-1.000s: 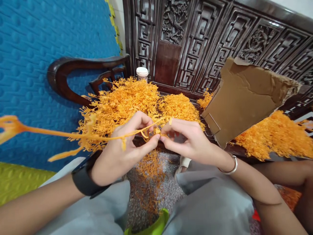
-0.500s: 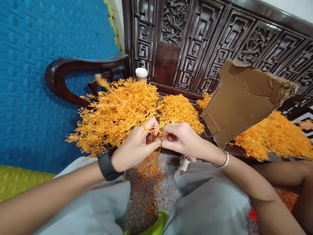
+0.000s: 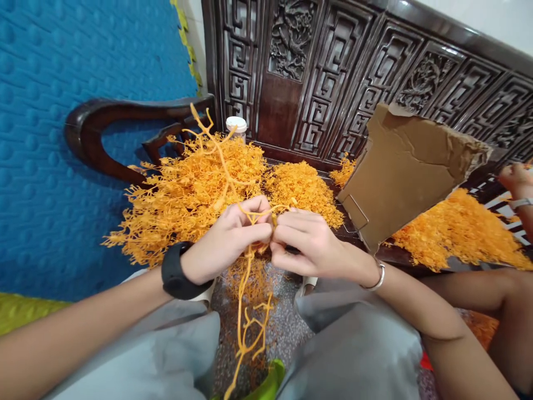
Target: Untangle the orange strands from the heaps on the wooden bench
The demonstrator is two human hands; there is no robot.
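Between both hands point(image 3: 270, 239), upright orange sprig point(image 3: 245, 289)

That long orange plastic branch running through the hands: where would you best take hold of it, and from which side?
Probably at its main stem where the left hand and right hand already pinch it, coming in from both sides. There the orange plastic branch is one bare strand; its upper end forks into thin twigs over the orange pile, and its lower end dangles loose and branching.

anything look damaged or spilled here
Yes. The cardboard sheet leaning on the carved bench has a ragged, torn top edge. Orange sprig bits lie scattered on the floor between the person's knees, below the left hand and right hand.
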